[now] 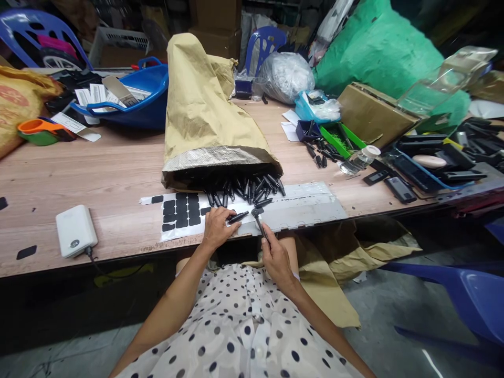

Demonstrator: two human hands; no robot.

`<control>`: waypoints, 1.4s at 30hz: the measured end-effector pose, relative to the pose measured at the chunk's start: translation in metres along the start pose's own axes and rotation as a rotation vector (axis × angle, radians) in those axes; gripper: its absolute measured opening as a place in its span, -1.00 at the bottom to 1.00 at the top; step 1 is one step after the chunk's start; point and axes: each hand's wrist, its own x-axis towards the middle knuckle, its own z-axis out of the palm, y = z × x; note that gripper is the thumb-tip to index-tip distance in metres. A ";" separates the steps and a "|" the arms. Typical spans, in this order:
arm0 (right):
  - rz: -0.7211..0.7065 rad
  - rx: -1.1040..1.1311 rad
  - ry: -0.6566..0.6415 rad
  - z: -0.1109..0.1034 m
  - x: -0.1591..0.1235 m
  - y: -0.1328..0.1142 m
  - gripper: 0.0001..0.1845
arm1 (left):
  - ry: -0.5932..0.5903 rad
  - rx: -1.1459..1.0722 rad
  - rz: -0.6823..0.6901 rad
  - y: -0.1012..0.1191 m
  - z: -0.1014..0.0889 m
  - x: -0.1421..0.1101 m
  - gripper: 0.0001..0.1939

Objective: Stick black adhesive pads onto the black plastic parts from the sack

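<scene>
My left hand (218, 227) rests at the table's front edge, its fingers closed on a black pen-shaped part (238, 217) that points to the right. In my right hand (276, 258) is a small tool with a dark handle and a round head (256, 212). The tool's head is close to the tip of the pen-shaped part; I cannot tell whether they touch. Many similar black parts (246, 190) spill from the mouth of a brown paper sack (212, 115). Beside my left hand lies a white sheet with black rounded stickers (181, 210). Under the tool is a grey metal plate (307, 207).
A white power bank (76, 231) with a cable lies at left. A blue basin (147, 100) holds white boxes. At right are a green tray (342, 140), a clear bottle (359, 160), a cardboard box (374, 113) and black devices (400, 189). A purple chair (468, 299) stands right.
</scene>
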 end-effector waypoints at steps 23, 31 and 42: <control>0.085 -0.047 0.022 0.009 0.009 0.008 -0.61 | -0.498 0.035 -0.149 -0.019 0.020 -0.088 -0.66; 0.094 -0.061 0.001 0.009 0.011 0.005 -0.62 | -0.681 0.092 -0.159 0.005 0.000 -0.071 -0.78; 0.058 -0.103 0.001 0.010 0.012 0.007 -0.62 | 0.259 -0.018 -0.387 0.000 -0.038 0.014 -0.78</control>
